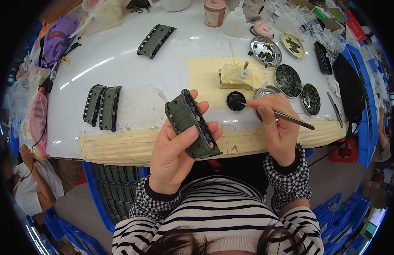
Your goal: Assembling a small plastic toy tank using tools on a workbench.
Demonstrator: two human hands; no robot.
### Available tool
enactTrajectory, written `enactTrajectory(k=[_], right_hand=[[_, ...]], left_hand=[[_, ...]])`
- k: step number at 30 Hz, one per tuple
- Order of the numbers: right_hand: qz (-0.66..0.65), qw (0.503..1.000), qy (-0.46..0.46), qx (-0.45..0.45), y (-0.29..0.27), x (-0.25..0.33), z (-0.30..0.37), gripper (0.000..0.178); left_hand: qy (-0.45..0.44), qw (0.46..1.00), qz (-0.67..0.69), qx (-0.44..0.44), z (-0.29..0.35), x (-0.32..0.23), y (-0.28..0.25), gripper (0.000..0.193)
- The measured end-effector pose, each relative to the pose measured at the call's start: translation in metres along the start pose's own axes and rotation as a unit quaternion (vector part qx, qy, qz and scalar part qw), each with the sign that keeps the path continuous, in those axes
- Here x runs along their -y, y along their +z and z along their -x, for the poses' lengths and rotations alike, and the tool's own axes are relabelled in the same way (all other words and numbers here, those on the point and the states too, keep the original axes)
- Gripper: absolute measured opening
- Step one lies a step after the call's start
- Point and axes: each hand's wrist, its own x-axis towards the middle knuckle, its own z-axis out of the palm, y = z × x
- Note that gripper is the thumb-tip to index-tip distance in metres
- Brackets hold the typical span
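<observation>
My left hand (169, 155) holds a dark green model part (186, 121), long and curved, with small wheel-like discs along its edge. It is tilted above the table's near edge, thumb on its flat face. In my right hand (280, 125) is a pair of metal tweezers (296, 121), gripped like a pen. The tips reach the small round black dish (235, 101); whether they pick anything up is too small to tell. Beyond the dish stands a tape-wrapped block (235, 78) holding a small white bottle (245, 72) with a stick in it.
Similar green parts (108, 108) lie at the left and one (156, 41) at the back. Round dishes of small dark green pieces (288, 80) stand at the right, near a second metal tool (334, 108). A blue crate (95, 187) of green parts sits below the table edge.
</observation>
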Motion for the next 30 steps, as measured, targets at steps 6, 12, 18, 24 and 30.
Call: enactTrajectory(k=[6,12,18,24,30], right_hand=[[0.033,0.999,-0.027,0.001,0.008,-0.003,-0.003,0.009],[0.048,0.998,-0.028,0.011,0.009,-0.003,-0.004,0.009],[0.05,0.998,-0.033,0.011,0.008,-0.004,-0.004,0.009],[0.005,0.998,-0.051,-0.042,-0.003,0.005,-0.003,0.009],[0.007,0.999,-0.034,-0.005,0.001,0.004,-0.007,0.009]], left_hand=[[-0.011,0.996,0.081,0.031,0.001,0.003,-0.009,0.068],[0.006,0.997,0.076,-0.032,0.006,0.002,0.0,0.048],[0.043,0.997,-0.009,-0.07,0.012,-0.003,-0.003,0.041],[0.056,0.994,0.016,-0.091,0.006,-0.005,0.004,0.044],[0.062,0.996,0.018,-0.067,0.004,-0.004,-0.003,0.043]])
